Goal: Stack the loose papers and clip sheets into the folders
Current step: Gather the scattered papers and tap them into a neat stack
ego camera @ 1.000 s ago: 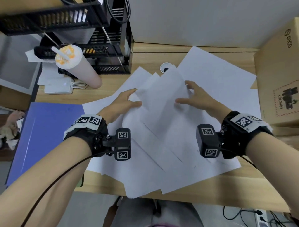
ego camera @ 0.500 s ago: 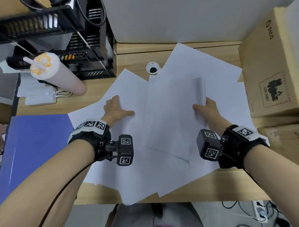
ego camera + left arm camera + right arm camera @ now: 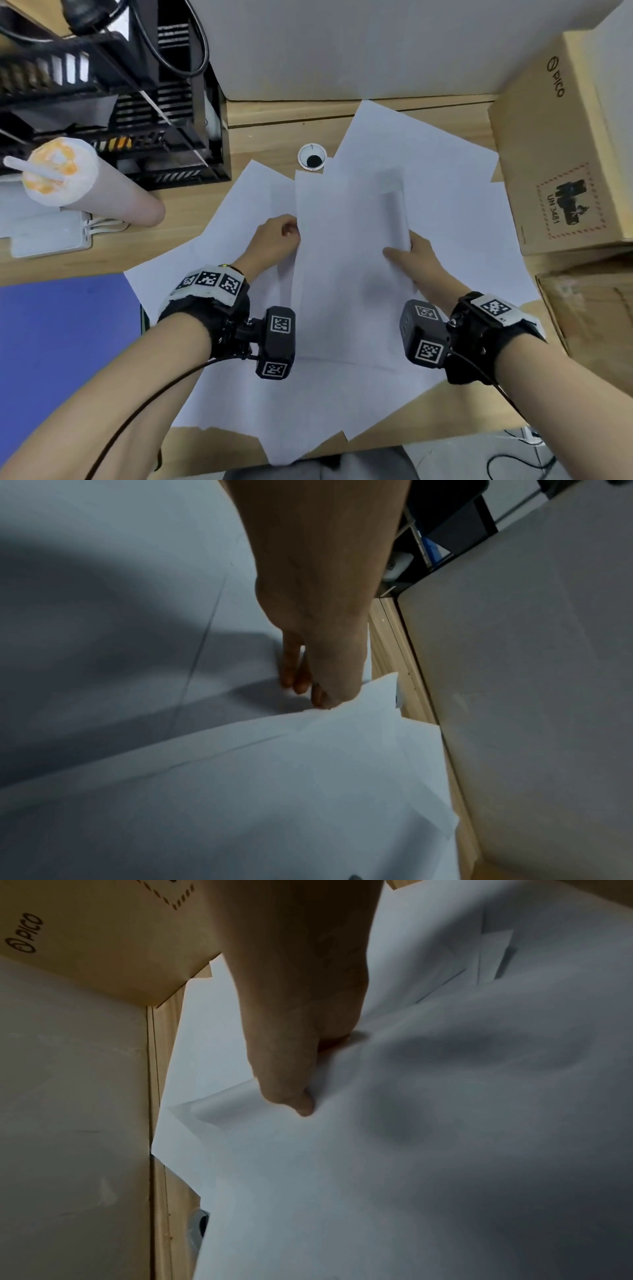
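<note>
Papers (image 3: 349, 274), thin, white and limp, lie fanned across the wooden bench (image 3: 267, 113). The gathered top sheets run long-axis 12 to 6 o'clock between both hands. The left hand (image 3: 274, 240) pinches their 9 o'clock edge, fingers curled; the right hand (image 3: 411, 255) clamps the curling 3 o'clock edge. A smooth blue folder (image 3: 68, 342) lies at 8 o'clock, nearer the left hand.

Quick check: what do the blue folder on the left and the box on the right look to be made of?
Blue folder: probably smooth plastic or coated card; flat uniform blue with a faint sheen. Box: matte brown cardboard, with printed PICO logo and UN 3481 label.
</note>
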Motion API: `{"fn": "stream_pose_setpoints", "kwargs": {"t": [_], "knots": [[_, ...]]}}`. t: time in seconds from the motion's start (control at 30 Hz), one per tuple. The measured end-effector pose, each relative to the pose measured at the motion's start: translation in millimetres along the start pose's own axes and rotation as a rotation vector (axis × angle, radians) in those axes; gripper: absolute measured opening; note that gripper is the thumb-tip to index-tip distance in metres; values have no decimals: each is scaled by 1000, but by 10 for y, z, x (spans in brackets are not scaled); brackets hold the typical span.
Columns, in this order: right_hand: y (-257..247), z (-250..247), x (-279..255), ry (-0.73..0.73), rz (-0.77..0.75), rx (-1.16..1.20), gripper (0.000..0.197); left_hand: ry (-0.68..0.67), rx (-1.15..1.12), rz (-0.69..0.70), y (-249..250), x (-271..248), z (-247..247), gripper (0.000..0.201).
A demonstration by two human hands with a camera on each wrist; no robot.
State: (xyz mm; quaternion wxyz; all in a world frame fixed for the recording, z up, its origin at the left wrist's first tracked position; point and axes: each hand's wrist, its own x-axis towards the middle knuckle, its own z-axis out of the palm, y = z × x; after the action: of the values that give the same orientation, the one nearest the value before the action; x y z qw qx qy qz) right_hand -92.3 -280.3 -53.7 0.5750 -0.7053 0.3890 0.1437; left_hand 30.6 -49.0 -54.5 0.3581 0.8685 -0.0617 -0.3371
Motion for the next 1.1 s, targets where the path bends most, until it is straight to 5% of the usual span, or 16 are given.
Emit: {"fn": "stream_pose_setpoints", "kwargs": {"t": [0.13,0.27,0.47,0.57,0.7,0.87,1.1], "knots": [[-149,-25,62,210,-47,26,16,365,203,-111,-23,232,-151,49],[-285,7,87,133,-34,6,5,329,180,-308,-185,348,-265,86],[-395,146,131,-61,-13,-79,26,313,262,-127,-203,446,-242,97],[-473,185,149,-96,-2,-127,31,241,180,-59,-190,456,-248,84],[-603,210,150,-168,-22,-157,41,60,-75,-3,-10,362,-387,43],[-742,150,137,-231,-62,-149,43,-118,-248,70,331,315,-712,37],[-762,-136,57,-215,-83,-273,34,40,-283,194,521,482,-999,39]]}}
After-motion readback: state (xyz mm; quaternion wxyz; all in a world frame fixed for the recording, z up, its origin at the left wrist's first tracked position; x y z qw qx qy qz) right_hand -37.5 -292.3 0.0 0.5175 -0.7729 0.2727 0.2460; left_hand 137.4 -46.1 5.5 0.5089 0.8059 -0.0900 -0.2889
